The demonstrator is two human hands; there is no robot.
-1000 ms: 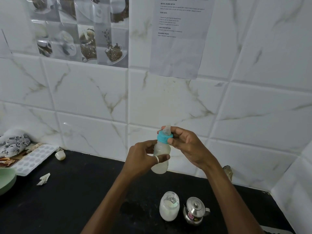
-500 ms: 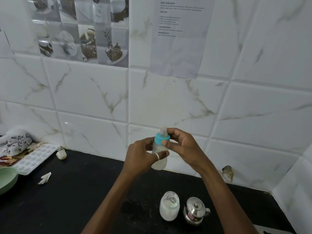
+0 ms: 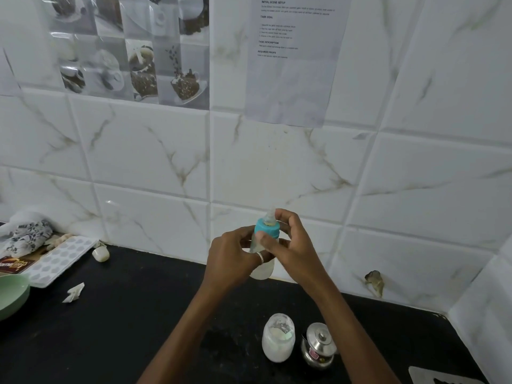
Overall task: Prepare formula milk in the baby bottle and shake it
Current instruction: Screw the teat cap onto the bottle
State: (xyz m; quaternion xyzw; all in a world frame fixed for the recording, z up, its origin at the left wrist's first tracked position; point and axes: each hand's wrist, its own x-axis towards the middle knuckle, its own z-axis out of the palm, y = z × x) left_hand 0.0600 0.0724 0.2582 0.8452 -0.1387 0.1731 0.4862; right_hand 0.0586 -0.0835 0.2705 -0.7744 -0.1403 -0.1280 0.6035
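Left hand [image 3: 235,259] grips the baby bottle [image 3: 261,268] upright; right hand [image 3: 293,245] pinches its teal cap [image 3: 266,230].

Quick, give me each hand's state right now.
Left hand: closed around the small translucent plastic baby bottle.
Right hand: fingers closed on the bottle's teal screw cap.

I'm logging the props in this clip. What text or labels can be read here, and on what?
"INITIAL SCENE SETUP", "TASK GOAL", "TASK DESCRIPTION", "REQUIRED PROPS": headings on the paper sheet on the wall; its small print is unreadable.
Brown packet: logo blurred.
Steel pot: red sticker unreadable.
Baby bottle: no text visible.
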